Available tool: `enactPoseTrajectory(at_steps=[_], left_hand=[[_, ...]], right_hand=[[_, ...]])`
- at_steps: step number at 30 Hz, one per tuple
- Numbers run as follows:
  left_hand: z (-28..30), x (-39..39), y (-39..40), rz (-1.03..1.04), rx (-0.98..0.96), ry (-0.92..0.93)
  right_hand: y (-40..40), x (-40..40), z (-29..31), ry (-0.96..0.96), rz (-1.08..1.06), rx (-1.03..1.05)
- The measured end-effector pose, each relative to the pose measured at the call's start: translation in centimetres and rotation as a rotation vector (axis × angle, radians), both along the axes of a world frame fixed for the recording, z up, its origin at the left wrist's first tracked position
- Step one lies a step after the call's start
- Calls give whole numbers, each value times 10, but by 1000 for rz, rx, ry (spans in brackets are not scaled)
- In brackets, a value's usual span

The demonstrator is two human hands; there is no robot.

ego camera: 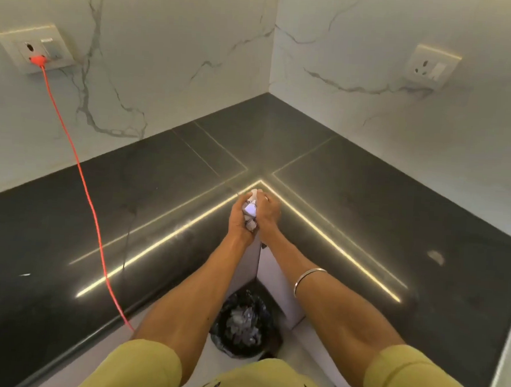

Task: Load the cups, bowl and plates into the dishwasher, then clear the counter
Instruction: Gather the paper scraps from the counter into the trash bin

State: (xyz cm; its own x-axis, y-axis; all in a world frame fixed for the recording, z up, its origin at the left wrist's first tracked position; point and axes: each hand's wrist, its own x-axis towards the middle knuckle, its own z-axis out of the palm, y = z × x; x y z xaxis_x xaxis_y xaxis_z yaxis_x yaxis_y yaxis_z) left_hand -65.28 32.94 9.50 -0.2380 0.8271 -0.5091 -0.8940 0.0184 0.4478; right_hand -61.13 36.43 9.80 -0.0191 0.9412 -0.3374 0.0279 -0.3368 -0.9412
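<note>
Two hands compress paper scraps at counter corner.
Head view: left hand (241, 219) and right hand (265, 216) cup crumpled paper scraps (249, 212) above the counter (158, 193) edge; probably light, soft, loose; enclose fully over bin (244, 324).

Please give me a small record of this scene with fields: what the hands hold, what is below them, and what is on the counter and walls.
hands: left hand and right hand together grip crumpled paper scraps
position: above the inner corner of the black counter
below: bin with black liner, holding similar scraps
cable: orange cable from left wall socket across the counter
other socket: right wall socket, nothing plugged in
wrist: metal bangle on right arm
</note>
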Motion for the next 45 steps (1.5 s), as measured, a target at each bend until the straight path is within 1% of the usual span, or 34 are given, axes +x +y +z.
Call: enactPoseTrajectory(at_steps=[5,11,17,21,26,29,32,35,38,41,43,44,45], left_hand=[[-12,25,-46,-35,-16,-37],[-36,46,-84,-15,-98,-39],[-59,56,-100,47,-155,-84],[-64,65,-105,55,-208,-64],[-80,77,-110,96,-263,-58],[-107,81,-110,70,-306,-21],[-144,85,-113,66,-329,-46],[-194,91,-114,65,-366,-97],[-256,94,-111,53,-439,-67],[-328,94,-110,-11,-514,-36],[-377,95,-113,-55,-516,-56],[-406,94,-112,-44,-505,-124],[-429,94,-112,-34,-506,-89]], right_hand=[[-50,31,-7,-71,4,0],[-88,53,-30,-109,35,-81],[-100,67,-44,-140,124,-121],[-105,74,-58,-92,118,-178],[-105,88,-83,-79,176,-205],[-102,92,-114,-106,236,-225],[-107,94,-153,-77,170,-252],[-108,98,-209,-81,136,-328],[-107,102,-266,-117,153,-384],[-106,107,-328,-118,147,-402],[-103,110,-373,-140,203,-370],[-102,111,-392,-175,264,-357],[-101,111,-412,-211,308,-359]])
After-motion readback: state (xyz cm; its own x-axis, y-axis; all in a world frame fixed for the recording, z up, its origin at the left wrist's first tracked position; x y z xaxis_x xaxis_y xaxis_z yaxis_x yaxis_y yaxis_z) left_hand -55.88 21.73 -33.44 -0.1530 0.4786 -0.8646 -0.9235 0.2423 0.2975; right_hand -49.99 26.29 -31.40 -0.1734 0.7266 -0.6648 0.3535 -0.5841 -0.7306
